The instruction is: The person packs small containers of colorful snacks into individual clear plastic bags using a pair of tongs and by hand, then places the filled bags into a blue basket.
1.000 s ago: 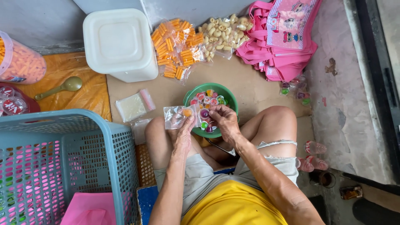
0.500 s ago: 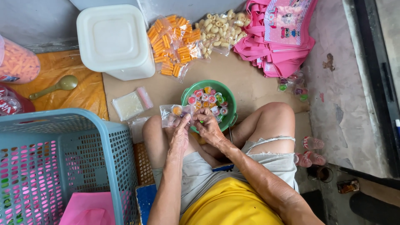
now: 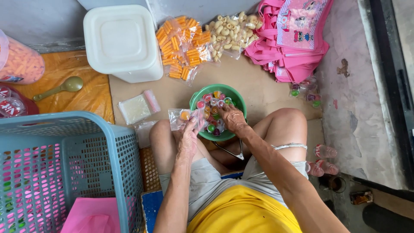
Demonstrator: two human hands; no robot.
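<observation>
Right hand [image 3: 231,118] in green bowl [image 3: 233,92], left hand [image 3: 189,136] on clear bag [image 3: 183,116]

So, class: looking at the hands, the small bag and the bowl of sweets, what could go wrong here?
1. The small clear bag sags in the left hand; sweets might spill onto the cardboard.
2. The right hand digs in the full green bowl, wedged between the knees; it could tip.

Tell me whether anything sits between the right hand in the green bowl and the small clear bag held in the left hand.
Nothing visible does. The right hand rests on the candies in the green bowl, and the clear bag in the left hand hangs right at the bowl's near-left rim, with only open space between them.
</observation>
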